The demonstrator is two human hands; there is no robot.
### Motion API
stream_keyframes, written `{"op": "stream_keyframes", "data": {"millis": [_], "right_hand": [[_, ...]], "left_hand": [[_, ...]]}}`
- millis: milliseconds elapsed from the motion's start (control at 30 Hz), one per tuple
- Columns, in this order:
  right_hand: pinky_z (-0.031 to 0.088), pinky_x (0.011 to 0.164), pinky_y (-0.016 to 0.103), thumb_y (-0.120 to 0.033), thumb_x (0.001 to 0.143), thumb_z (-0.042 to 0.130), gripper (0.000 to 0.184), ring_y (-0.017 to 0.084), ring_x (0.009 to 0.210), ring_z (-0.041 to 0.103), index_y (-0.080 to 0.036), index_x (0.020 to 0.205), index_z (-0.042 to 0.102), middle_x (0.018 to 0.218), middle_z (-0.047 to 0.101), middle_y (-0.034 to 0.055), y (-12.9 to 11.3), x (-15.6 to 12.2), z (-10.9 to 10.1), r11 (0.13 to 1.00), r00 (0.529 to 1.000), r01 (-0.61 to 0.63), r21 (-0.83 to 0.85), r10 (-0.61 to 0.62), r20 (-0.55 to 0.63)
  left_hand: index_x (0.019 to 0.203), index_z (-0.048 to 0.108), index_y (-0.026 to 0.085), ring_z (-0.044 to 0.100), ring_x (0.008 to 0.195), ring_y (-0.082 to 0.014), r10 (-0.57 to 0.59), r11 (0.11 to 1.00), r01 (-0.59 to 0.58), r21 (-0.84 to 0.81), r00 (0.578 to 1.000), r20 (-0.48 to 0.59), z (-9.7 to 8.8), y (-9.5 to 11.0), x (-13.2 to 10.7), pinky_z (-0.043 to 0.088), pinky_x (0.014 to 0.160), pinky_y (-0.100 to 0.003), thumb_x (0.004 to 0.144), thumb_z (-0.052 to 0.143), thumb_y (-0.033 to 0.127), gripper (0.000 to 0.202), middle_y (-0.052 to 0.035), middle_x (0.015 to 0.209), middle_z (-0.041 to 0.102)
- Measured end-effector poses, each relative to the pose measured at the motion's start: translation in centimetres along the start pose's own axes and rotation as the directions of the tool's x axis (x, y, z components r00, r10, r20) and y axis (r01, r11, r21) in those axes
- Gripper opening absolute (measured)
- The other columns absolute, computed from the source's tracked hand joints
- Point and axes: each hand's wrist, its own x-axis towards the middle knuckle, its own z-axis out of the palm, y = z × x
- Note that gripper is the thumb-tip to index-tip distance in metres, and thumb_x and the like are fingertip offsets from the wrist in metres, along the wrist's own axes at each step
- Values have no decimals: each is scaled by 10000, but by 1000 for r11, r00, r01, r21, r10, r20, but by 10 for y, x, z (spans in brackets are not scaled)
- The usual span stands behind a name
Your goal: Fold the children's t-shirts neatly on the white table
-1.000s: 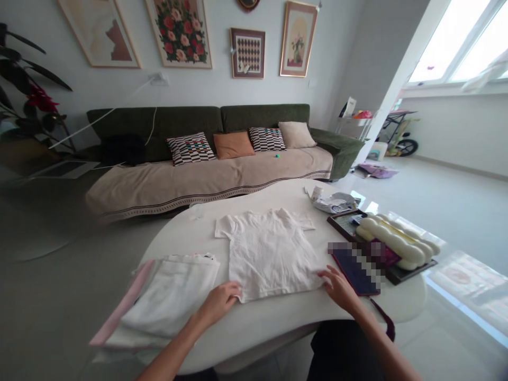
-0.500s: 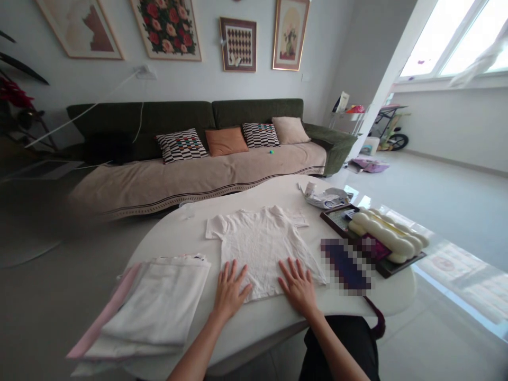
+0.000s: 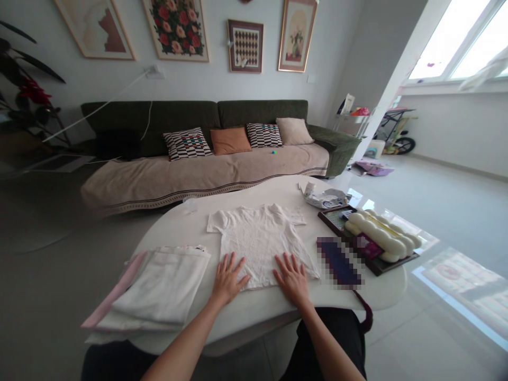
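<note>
Under the left hand (image 3: 229, 279) and right hand (image 3: 292, 278), both spread flat and gripping nothing, the white T-shirt (image 3: 257, 238) extends forward, hem (image 3: 262, 286) nearest.

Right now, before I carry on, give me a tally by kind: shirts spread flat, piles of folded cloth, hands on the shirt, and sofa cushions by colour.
White shirt, spread flat: 1
Folded cloth pile: 1
Hands on the shirt, left hand and right hand: 2
Black-and-white patterned cushions: 2
Orange cushion: 1
Cream cushion: 1
Total: 8
</note>
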Motion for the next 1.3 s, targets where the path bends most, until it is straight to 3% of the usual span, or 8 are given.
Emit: {"op": "stream_keyframes", "data": {"millis": [367,567,633,733,800,867,1000,1300], "right_hand": [[151,1014,511,-478,867,296,512,264,1324,111,-315,1352,280,1434,240,14,2,1,7,999,999,21,28,-20,-42],[257,1002,438,-418,852,325,490,248,1258,302,-208,1290,389,1387,327,83,13,-1,12,981,983,41,190,-6,-184],[313,971,411,-388,844,322,467,251,1178,400,-170,1241,436,1296,433,120,31,1,4,967,961,4,253,66,-268],[335,919,469,-416,811,354,530,323,1130,410,-106,1234,427,1191,476,197,74,5,-19,923,867,-291,252,365,-339],[340,869,524,-497,759,412,655,386,1140,371,-69,1254,385,1191,437,246,106,9,-33,823,761,-527,213,568,-312],[353,824,545,-587,684,467,771,419,1138,352,-48,1230,393,1180,417,275,133,12,-41,740,710,-653,160,672,-213],[365,802,538,-676,601,479,848,420,1157,324,-46,1165,430,1176,396,291,162,15,-39,723,723,-685,86,690,-38],[319,806,609,-697,582,467,863,440,1161,310,-138,1235,386,1212,361,271,181,23,-34,743,752,-659,115,653,87]], "left_hand": [[1345,276,358,131,1320,-289,4,1000,-4,-14,1000,-12,2,-2,0,162,1033,-459,813,370,577,582,-15,1455,181],[1349,272,344,138,1318,-292,0,1000,-1,-24,1000,-12,3,-2,-1,158,1038,-458,816,383,563,587,-10,1450,201],[1348,275,344,136,1318,-291,3,999,-3,-34,1000,-17,2,-3,-1,162,1037,-459,817,372,570,586,-9,1450,199],[1344,289,343,142,1318,-288,7,999,-8,-50,1000,-19,2,-4,-1,173,1036,-454,816,362,579,583,-8,1447,209],[1342,295,342,144,1318,-286,10,998,-11,-61,1000,-20,2,-5,-1,175,1036,-451,816,361,578,580,-9,1447,210],[1341,297,342,142,1319,-285,15,997,-16,-73,1000,-26,3,-6,-1,176,1035,-453,817,355,580,578,-13,1448,206],[1342,293,349,145,1318,-286,21,996,-24,-86,999,-38,5,-8,-1,182,1031,-457,821,336,586,573,-21,1447,208],[1345,292,337,135,1320,-284,12,996,-15,-91,999,-29,6,-7,0,167,1040,-445,824,350,576,576,-10,1448,206]]}}
